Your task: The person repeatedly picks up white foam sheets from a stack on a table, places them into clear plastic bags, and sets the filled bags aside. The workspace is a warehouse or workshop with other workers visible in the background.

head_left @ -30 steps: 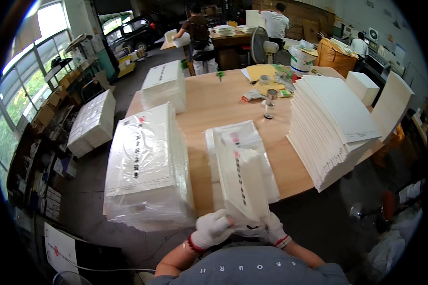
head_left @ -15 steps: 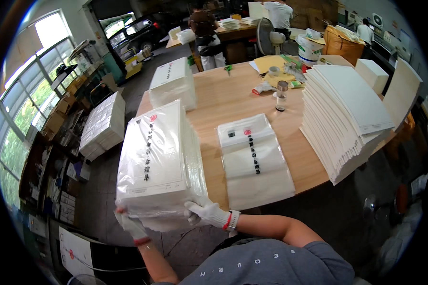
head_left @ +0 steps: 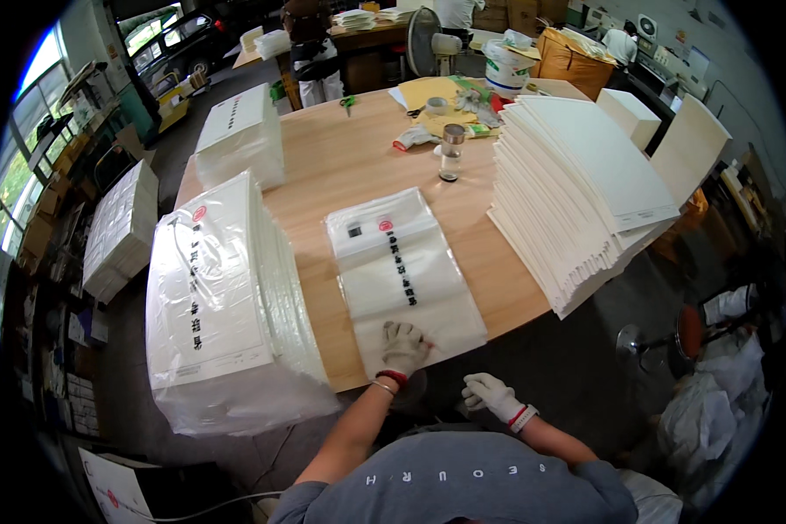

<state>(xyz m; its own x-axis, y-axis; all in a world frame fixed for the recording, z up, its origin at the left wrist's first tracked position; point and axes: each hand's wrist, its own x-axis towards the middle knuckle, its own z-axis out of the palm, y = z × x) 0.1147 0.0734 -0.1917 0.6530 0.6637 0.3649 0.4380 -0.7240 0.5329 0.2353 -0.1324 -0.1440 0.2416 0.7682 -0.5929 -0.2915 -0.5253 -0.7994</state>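
Head view: the translucent plastic bags (head_left: 377,293), apparently layered, lie flat on the bench (head_left: 367,140) before the person, between the wrapped stack (head_left: 223,279) at left and the white board stack (head_left: 581,162) at right. The left hand (head_left: 405,347) rests on their near end, its grip spread, nothing seen pinched; the right hand (head_left: 495,397) is off the near edge, grip half open, fingers loosely bent, no object visible. Assessed as light, limp and slippery, prone to creasing; best held by a near corner or side edge, one layer separated first. Markings: bags and wrapped stack each carry a red round emblem and a column of dark characters; the bags also a small dark square. Pale lettering crosses the grey shirt (head_left: 463,493).
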